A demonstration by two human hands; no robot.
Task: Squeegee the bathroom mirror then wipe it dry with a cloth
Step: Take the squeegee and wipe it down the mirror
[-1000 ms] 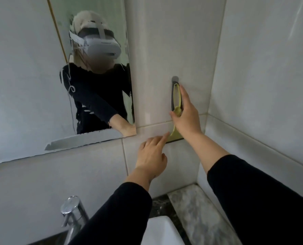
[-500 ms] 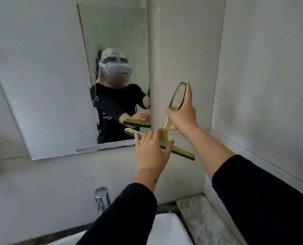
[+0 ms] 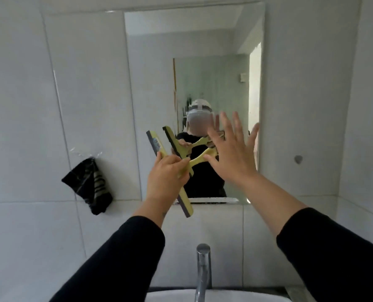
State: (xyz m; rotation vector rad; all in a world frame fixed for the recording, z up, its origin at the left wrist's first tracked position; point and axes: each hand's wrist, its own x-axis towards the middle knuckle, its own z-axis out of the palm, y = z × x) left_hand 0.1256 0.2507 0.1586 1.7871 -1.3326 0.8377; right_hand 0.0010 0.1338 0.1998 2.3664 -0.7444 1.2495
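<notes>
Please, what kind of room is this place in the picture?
Most likely a small home bathroom. A frameless rectangular wall mirror hangs on glossy white wall tiles, and below it a chrome tap stands over a white ceramic basin. A black cloth hangs on the tiles.

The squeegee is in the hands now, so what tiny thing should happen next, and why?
Probably the right hand should close on the squeegee handle: its fingers are spread open, and the left hand pinches only the blade bar, away from the mirror.
</notes>
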